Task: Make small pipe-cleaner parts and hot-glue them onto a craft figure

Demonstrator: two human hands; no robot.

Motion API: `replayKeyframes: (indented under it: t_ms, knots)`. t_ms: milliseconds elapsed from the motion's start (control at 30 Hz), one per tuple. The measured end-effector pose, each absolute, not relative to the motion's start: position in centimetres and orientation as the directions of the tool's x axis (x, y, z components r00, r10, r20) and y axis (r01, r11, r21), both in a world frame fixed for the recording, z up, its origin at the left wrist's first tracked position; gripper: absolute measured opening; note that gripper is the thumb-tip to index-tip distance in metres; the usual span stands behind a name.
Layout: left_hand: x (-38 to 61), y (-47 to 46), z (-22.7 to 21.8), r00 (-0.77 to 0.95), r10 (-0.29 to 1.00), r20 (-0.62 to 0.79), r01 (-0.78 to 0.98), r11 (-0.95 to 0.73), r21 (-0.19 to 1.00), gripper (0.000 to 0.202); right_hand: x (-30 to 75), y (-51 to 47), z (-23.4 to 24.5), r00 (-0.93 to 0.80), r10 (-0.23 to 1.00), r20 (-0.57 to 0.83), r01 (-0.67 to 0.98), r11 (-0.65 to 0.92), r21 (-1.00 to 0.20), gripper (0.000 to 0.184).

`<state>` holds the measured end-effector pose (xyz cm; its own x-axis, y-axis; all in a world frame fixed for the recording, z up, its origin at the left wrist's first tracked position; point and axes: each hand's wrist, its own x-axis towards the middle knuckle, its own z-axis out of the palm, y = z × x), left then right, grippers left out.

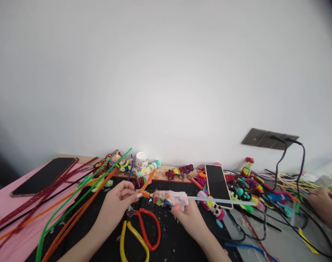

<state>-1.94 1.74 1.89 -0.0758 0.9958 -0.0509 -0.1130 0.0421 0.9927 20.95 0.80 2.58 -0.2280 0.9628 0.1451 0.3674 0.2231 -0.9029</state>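
Observation:
Between the fingertips of my left hand [119, 203] is an orange pipe cleaner piece [147, 183], bent into a small shape. My right hand [189, 214] is wrapped round a white hot glue gun [178, 198] crusted with coloured bits. Its nozzle points left and meets or nearly meets the orange piece. A long clear glue stick [220, 200] sticks out of the gun's back end, and a small red light glows on its side. Below my left hand, scissors [151, 233] with one red and one yellow handle lie on the black mat [105, 240].
Pipe cleaners [81, 203] lie across pink paper [7, 203] at left, beside a dark phone [44, 176]. Another phone [219, 185], a white cup [141, 160] and fuzzy figures [179, 171] sit along the wall. Black cables [302, 167] run from a socket [269, 139]. Another person's hand [325, 203] is at right.

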Motion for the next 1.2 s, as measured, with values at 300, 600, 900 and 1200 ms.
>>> replayKeyframes:
  t_ms: [300,600,900,1200]
  knots:
    - [-2.0,1.7,1.9,-0.119,0.99,-0.079,-0.165,0.059,0.985,0.031,21.7,1.6,1.7,-0.167,0.966,0.198,0.644,0.259,-0.72,0.016]
    - [-1.3,1.2,1.6,0.073,0.996,-0.057,-0.104,0.065,0.992,0.023,22.1,1.1,1.6,-0.196,0.903,0.382,0.803,0.371,-0.466,0.059]
    - [0.5,-0.6,1.4,0.338,0.941,-0.024,0.068,0.001,0.998,0.012,19.2,-1.8,2.2,-0.253,0.762,0.596,0.388,0.644,-0.66,0.022]
    - [-0.1,0.5,1.0,0.249,0.963,-0.1,-0.154,0.142,0.978,0.024,18.8,-1.2,1.1,0.006,0.886,0.463,0.355,0.431,-0.829,0.007]
